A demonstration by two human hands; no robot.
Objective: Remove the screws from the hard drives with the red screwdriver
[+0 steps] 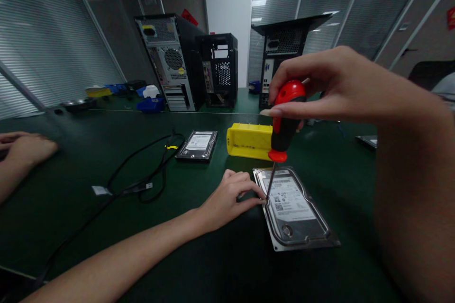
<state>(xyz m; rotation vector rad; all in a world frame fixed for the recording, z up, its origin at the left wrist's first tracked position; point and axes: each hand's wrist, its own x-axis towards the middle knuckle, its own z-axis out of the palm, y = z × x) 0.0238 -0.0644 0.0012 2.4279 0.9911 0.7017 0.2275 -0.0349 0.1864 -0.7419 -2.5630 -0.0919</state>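
Observation:
My right hand (320,85) grips the red and black handle of a screwdriver (284,125) from above. The shaft slants down, its tip at the left edge of a hard drive (295,208) that lies label up on the table. My left hand (238,194) rests at that same edge, thumb and forefinger pinched together right beside the tip. What sits between those fingertips is too small to make out. Just behind the drive, a yellow plastic bin (249,139) lies on its side, partly covered by the screwdriver.
A second hard drive (197,146) lies left of the bin, near a black cable (131,187). Another drive (368,141) is at the right. Computer cases (185,61) stand at the back, with a blue bin (151,104). Another person's hands (30,149) rest at far left.

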